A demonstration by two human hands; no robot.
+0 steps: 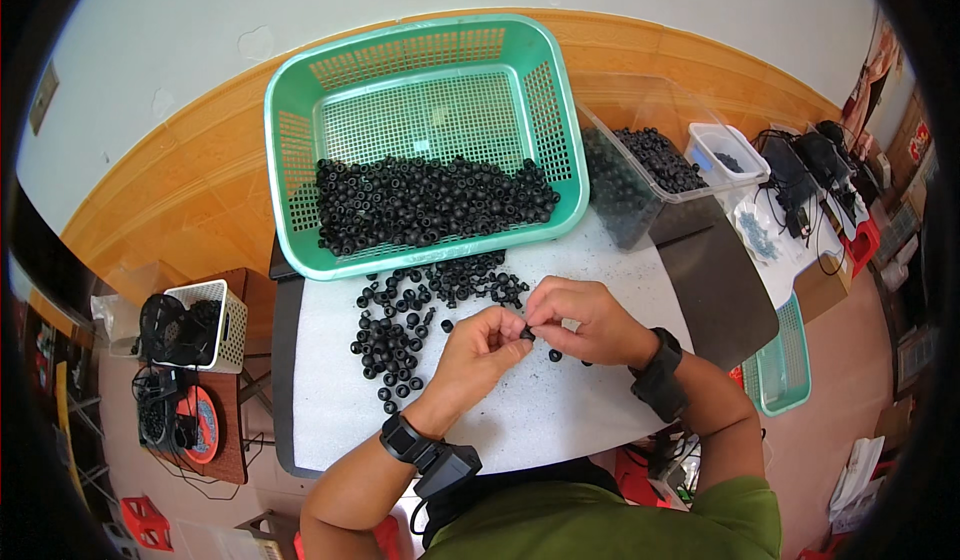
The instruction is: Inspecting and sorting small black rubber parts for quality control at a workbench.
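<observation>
My left hand [474,359] and my right hand [592,322] meet over the white sheet [560,420], fingertips almost touching. Pinched in the left fingers is a small black round part [527,334]. The right thumb and fingers close at the same spot; whether they grip that part or a smaller piece is hidden. Left of my hands lie loose black ring-like parts [385,345], scattered in a group. Smaller black pieces [470,278] are heaped beyond them. A couple of black parts [555,356] rest just below my right hand.
A green mesh basket [281,160] holding many black parts is tilted at the table's far side. Right of it stands a clear bin [640,195] of black pieces, with a small white tray [752,172]. A side table [228,430] on the left carries a white basket [232,330] and an orange bowl [206,430].
</observation>
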